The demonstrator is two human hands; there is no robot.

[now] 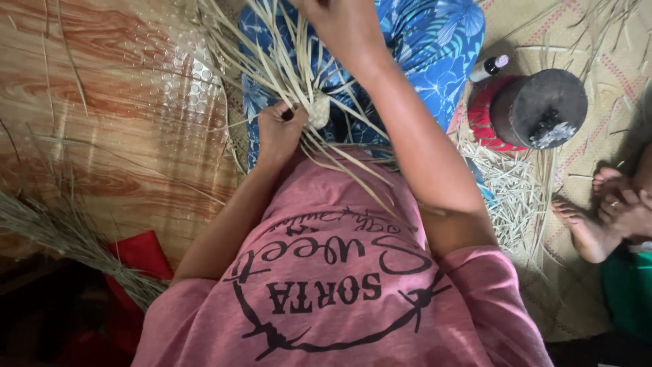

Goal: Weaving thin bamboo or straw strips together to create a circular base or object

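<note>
At the far left a loose bundle of grey-green dried grass point(64, 234) lies on the wood-patterned vinyl floor point(102, 102), beside a piece of red cloth point(139, 255). Your left hand point(280, 129) is curled tight around the small woven knot of pale straw point(318, 110), pinching it just above your lap, and from it the long flat pale reed strips point(285, 64) fan out in every direction over your blue leaf-printed trousers point(435, 41). Your right hand point(333, 17) is raised at the top edge, closed among the upper strips; its fingertips are cut off, so I cannot tell which strip it has. You look to be early in the weaving, with only the centre formed. The next move would call for keeping the knot clamped firm while you lead one strip over and under its neighbours without letting the others slip. Further right stand a dark round drum-like block on a red base point(536, 109), a small bottle point(489, 68), a heap of straw trimmings point(513, 190) on the woven mat point(598, 61), and another person's bare feet point(598, 217).
</note>
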